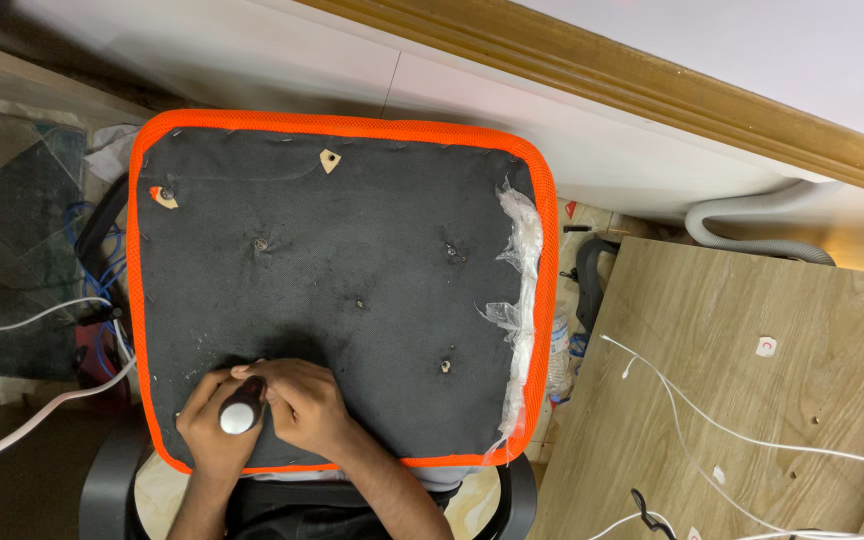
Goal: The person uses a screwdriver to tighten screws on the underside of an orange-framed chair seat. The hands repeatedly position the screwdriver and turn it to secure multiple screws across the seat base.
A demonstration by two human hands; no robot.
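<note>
From the head view, an upturned seat pad (342, 290), black underside with orange mesh edging, lies below a white wall. The left hand (214, 432) is closed around a dark-handled tool (240, 407) pressed at the pad's near left corner; the right hand (302, 400) curls beside it, fingers touching it. Clear plastic wrap (520, 290) clings to the right edge. A wooden board (752, 400) with small white stickers and white cables (692, 420) lies right.

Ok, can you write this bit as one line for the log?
left hand: holds screwdriver | right hand: steadies its tip | on: seat underside, black cloth, orange edge | plastic wrap: right edge
</note>
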